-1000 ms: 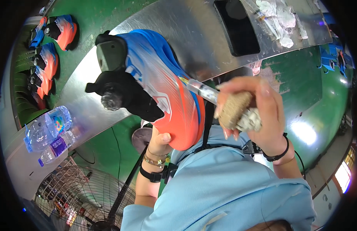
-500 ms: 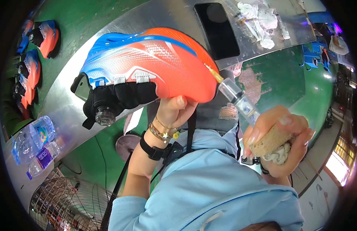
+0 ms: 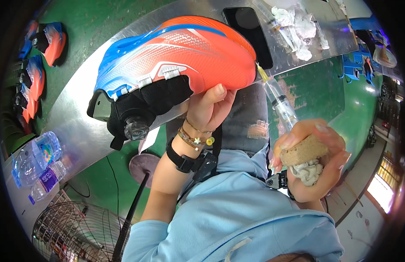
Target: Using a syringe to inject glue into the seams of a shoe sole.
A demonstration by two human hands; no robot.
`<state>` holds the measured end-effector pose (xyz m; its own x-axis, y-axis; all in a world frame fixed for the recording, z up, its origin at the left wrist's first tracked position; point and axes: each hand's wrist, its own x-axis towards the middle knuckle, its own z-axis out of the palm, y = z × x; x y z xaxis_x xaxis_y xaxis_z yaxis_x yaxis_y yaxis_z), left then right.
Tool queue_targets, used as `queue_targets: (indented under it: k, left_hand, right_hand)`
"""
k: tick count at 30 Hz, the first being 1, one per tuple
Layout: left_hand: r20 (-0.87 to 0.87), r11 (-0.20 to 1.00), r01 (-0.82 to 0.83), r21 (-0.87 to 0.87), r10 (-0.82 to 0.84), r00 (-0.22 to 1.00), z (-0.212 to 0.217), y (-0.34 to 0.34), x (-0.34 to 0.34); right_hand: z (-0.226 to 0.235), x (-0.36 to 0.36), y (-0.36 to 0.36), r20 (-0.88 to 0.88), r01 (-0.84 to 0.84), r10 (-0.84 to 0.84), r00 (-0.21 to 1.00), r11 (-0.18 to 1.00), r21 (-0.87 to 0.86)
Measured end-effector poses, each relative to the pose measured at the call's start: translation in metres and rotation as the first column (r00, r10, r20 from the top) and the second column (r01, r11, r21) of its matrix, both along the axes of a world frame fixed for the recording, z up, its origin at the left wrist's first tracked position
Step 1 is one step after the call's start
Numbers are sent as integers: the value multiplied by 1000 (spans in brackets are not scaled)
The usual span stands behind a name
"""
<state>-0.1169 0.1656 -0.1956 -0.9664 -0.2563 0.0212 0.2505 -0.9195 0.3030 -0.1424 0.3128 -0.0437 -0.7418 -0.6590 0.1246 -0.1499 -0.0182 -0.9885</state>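
Orange-blue shoe (image 3: 176, 56) gripped by left hand (image 3: 209, 109); right hand (image 3: 314, 161) clasps syringe (image 3: 279, 102), sponge (image 3: 303, 150). Upper left: three shoes (image 3: 36, 74); two bottles (image 3: 36, 163).

Head view, downward (close over hands (image 3: 255, 135))

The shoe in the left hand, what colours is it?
Orange-red toe fading to blue at the heel, black collar: the shoe, head view.

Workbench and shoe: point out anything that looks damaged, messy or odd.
The orange and blue shoe in the left hand shows no visible damage. The right hand grips a syringe, a brown block and a grey wad together, an awkward bundle. Crumpled white wipes lie scattered on the metal bench.
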Motion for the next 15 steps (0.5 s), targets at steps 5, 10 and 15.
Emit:
queue_targets:
  k: [5,10,15]
  left_hand:
    - [37,990,-122,65,119,992,16,1,-15]
    - [234,974,-203,96,176,956,76,-5,-25]
    - [475,970,-183,160,87,876,99,-16,-24]
  right_hand:
    - [-3,-3,-9,11,-2,2,1000,1000,-19]
    - [-6,-6,-16,-84,0,-4,996,999,-50]
    - [-9,-3,-21,-114,55,-71,991,989,-139]
